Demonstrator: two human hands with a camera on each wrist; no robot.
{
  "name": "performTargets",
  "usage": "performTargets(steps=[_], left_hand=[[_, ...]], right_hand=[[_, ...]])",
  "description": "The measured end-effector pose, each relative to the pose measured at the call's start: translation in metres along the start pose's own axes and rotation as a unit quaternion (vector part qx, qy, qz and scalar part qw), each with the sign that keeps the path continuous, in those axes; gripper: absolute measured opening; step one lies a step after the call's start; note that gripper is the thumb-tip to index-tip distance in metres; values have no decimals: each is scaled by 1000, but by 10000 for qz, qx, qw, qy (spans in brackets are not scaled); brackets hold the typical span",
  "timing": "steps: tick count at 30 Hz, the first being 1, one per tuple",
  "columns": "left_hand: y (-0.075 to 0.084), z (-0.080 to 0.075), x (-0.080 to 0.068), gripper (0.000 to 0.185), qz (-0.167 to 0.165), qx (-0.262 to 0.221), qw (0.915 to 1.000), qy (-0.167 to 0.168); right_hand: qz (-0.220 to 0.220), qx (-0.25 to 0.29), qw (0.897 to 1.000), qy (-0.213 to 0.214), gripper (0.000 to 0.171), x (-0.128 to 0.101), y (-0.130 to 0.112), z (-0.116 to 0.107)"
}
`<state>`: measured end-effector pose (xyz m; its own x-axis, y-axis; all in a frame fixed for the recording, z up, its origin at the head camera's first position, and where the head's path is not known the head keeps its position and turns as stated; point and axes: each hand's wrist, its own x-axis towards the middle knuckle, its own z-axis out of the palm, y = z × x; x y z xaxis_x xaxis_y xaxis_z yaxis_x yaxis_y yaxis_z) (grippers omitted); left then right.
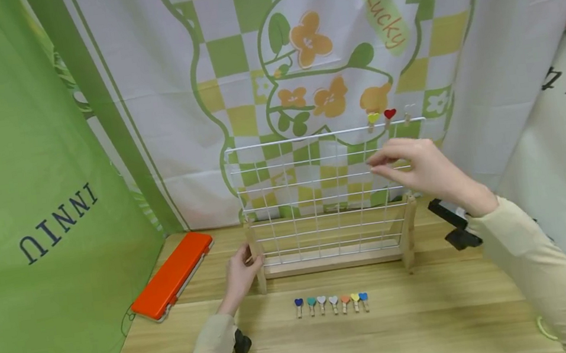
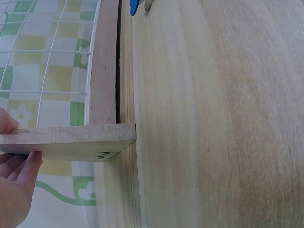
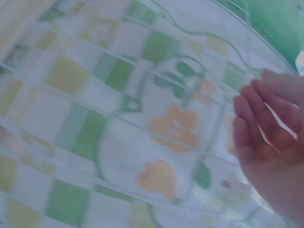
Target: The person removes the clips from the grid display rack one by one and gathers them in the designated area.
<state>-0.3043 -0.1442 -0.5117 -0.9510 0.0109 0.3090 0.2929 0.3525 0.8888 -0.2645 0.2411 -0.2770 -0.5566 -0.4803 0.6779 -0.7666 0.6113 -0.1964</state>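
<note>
A white wire grid (image 1: 313, 199) stands upright in a wooden stand (image 1: 332, 262). My left hand (image 1: 241, 274) grips the stand's left end post; in the left wrist view, thumb and fingers (image 2: 29, 171) pinch that board from both sides. In front of the grid's upper right part hovers my right hand (image 1: 416, 168), its fingers loosely bent and nothing seen between them. Above it, a yellow heart clothespin (image 1: 373, 119), a red one (image 1: 390, 114) and a white one (image 1: 409, 109) are clipped on the top wire.
Several small heart clothespins (image 1: 333, 301) lie in a row on the wooden table (image 1: 390, 335) before the stand. An orange case (image 1: 173, 277) lies at the left. A black device (image 1: 449, 213) is beside the right forearm. Patterned cloth (image 1: 246, 56) hangs behind the grid.
</note>
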Motion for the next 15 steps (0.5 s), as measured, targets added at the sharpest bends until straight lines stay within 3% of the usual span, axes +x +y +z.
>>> performTargets(steps=[4, 7, 11, 15], left_hand=[[0, -1, 0, 42, -41, -35, 10000, 10], [1, -1, 1, 43, -48, -53, 10000, -6], [1, -1, 0, 41, -1, -1, 10000, -14], [1, -1, 0, 40, 14, -23, 10000, -43]], right_hand=[[-262, -125, 9966, 777, 21, 25, -3, -23], [-359, -261, 9931, 1085, 20, 39, 1, -33], [-221, -514, 9927, 1069, 18, 50, 8, -39], [12, -696, 9954, 665, 17, 55, 13, -40]])
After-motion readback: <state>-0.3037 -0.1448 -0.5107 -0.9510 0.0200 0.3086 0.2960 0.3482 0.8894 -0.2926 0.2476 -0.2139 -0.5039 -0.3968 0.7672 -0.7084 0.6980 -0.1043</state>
